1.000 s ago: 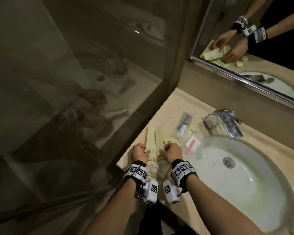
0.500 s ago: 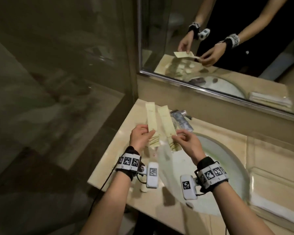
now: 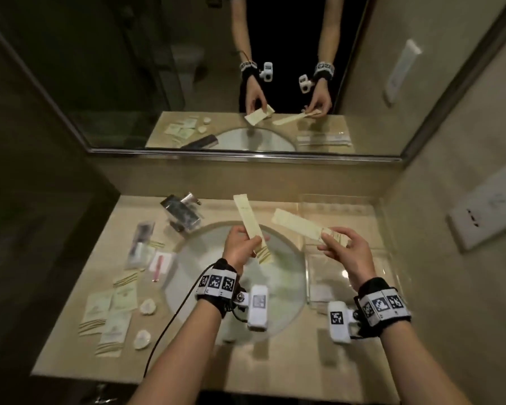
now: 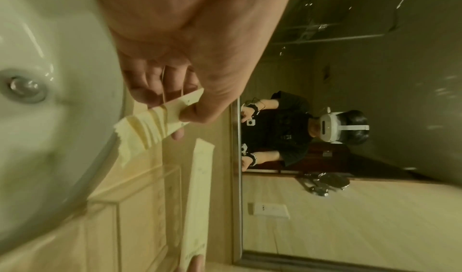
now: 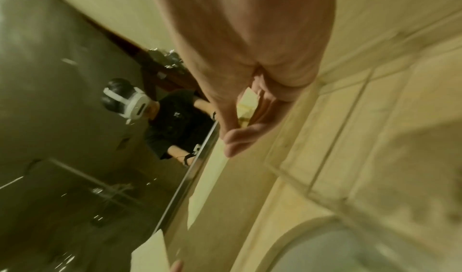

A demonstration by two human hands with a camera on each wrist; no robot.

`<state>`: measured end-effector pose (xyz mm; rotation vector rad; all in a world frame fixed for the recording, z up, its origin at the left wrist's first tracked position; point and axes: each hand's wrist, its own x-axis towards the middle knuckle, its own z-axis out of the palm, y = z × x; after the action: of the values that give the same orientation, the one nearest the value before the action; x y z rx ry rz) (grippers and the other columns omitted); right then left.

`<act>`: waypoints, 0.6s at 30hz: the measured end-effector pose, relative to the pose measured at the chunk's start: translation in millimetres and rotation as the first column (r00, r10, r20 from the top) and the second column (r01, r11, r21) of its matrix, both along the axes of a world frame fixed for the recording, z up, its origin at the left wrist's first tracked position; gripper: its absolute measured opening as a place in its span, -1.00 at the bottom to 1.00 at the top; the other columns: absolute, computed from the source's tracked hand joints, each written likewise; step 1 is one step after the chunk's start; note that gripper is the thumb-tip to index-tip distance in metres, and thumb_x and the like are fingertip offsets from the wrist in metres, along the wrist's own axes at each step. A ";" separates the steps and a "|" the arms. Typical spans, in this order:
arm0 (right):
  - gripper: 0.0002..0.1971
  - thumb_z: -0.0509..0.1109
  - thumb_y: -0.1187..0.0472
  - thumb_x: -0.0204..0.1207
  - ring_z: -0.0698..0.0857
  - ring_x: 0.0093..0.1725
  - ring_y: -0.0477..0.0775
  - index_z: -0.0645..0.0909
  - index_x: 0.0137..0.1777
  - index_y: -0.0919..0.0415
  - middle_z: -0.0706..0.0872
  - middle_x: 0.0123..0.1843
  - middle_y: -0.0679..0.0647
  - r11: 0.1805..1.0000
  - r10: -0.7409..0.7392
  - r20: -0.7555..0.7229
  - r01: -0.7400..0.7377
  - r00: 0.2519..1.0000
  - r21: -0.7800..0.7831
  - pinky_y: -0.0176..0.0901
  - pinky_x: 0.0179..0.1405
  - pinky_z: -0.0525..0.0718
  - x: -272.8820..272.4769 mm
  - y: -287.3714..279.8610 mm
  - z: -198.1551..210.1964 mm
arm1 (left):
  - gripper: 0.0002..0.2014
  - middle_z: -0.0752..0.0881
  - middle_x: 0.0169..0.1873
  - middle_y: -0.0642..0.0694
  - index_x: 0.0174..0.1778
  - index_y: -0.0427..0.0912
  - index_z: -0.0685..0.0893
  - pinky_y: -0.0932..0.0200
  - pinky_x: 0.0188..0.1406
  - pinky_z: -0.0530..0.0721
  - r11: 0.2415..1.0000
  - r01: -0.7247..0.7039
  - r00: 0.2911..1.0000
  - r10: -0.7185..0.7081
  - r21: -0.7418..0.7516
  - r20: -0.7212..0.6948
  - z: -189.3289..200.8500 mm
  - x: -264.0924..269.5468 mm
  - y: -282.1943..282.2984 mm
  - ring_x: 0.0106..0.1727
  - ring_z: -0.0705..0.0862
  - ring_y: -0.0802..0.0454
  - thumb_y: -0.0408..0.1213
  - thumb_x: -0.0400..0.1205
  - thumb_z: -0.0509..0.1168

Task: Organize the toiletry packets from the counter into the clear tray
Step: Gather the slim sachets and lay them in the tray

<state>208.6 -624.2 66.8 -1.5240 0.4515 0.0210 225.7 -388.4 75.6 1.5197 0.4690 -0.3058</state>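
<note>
Over the sink, my left hand point(image 3: 253, 243) pinches the lower part of a long cream packet point(image 3: 247, 216) that stands nearly upright. My right hand point(image 3: 331, 241) pinches the end of a second long cream packet point(image 3: 297, 225), which lies slanted above the left edge of the clear tray point(image 3: 387, 254). The tray stands on the counter right of the basin. The left wrist view shows thumb and fingers clamped on the left packet point(image 4: 160, 121), with the other packet point(image 4: 197, 197) beyond. In the right wrist view, curled fingers hide most of the right packet point(image 5: 247, 106).
Several flat packets point(image 3: 111, 305), clear sachets point(image 3: 142, 244) and round soaps point(image 3: 147, 306) lie on the counter left of the sink point(image 3: 240, 299). A chrome faucet point(image 3: 181, 213) stands at the back left. Behind is a mirror point(image 3: 187, 83); a wall socket point(image 3: 485, 213) is at right.
Both hands lifted the two long packets off the counter left of the sink and carried them right over the basin. The hands have parted, the right one now by the tray.
</note>
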 end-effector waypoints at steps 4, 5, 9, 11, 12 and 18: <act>-0.33 0.56 0.26 0.46 0.83 -0.10 0.26 0.36 0.50 0.42 0.80 -0.23 0.28 0.982 -0.174 -0.166 0.159 0.971 -0.100 0.19 0.24 0.72 -8.2 -66.4 -48.6 | -0.69 0.83 -0.09 -0.18 0.17 -0.22 0.37 -0.12 -0.05 0.69 0.999 0.033 0.997 -0.033 0.004 -0.073 -15.9 -4.1 -49.5 0.07 0.76 -0.14 -0.52 0.58 0.27; -0.31 0.53 0.27 0.49 0.83 -0.09 0.26 0.30 0.55 0.41 0.81 -0.17 0.30 0.978 -0.189 -0.203 0.166 0.961 -0.125 0.23 0.24 0.71 -9.6 -77.3 -61.5 | -0.66 0.81 0.00 -0.23 0.23 -0.24 0.38 -0.10 -0.07 0.71 0.999 0.040 0.995 -0.039 0.004 -0.089 -19.9 -5.7 -57.7 0.10 0.75 -0.15 -0.51 0.58 0.28; -0.33 0.46 0.23 0.55 0.83 0.01 0.25 0.27 0.60 0.35 0.78 0.16 0.35 0.958 -0.250 -0.311 0.188 0.917 -0.216 0.10 0.19 0.73 -12.4 -101.9 -93.2 | -0.61 0.79 0.08 -0.23 0.31 -0.27 0.41 0.17 -0.33 0.58 0.997 0.067 0.991 -0.063 0.036 -0.116 -27.8 -9.6 -77.5 0.04 0.73 -0.10 -0.50 0.58 0.29; -0.34 0.45 0.25 0.57 0.83 -0.11 0.25 0.26 0.60 0.34 0.76 0.20 0.35 0.956 -0.272 -0.362 0.206 0.891 -0.210 0.08 0.05 0.78 -9.0 -106.8 -99.6 | -0.64 0.80 0.07 -0.23 0.29 -0.26 0.41 0.18 -0.31 0.57 0.997 0.069 0.990 -0.064 0.040 -0.125 -28.5 -10.8 -81.2 0.00 0.72 -0.07 -0.53 0.59 0.26; -0.34 0.44 0.26 0.57 0.82 -0.18 0.23 0.25 0.61 0.34 0.74 0.21 0.36 0.955 -0.275 -0.389 0.204 0.879 -0.213 0.06 -0.05 0.80 -6.0 -108.5 -103.1 | -0.64 0.80 0.07 -0.24 0.29 -0.27 0.41 0.18 -0.32 0.57 0.996 0.070 0.990 -0.063 0.048 -0.129 -28.3 -11.1 -81.7 -0.03 0.71 -0.04 -0.54 0.59 0.25; -0.33 0.42 0.28 0.58 0.79 -0.22 0.14 0.22 0.63 0.31 0.64 0.37 0.37 0.965 -0.235 -0.471 0.144 0.850 -0.221 0.04 0.12 0.76 12.8 -111.2 -127.3 | -0.63 0.81 0.04 -0.25 0.33 -0.33 0.44 0.28 -0.45 0.55 0.992 0.096 0.986 -0.084 0.078 -0.143 -37.8 -5.3 -78.5 -0.22 0.71 0.10 -0.59 0.59 0.20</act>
<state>221.3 -735.4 -60.6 -1.6394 1.0404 0.2274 220.4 -466.9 37.8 1.6112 0.5299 -0.4698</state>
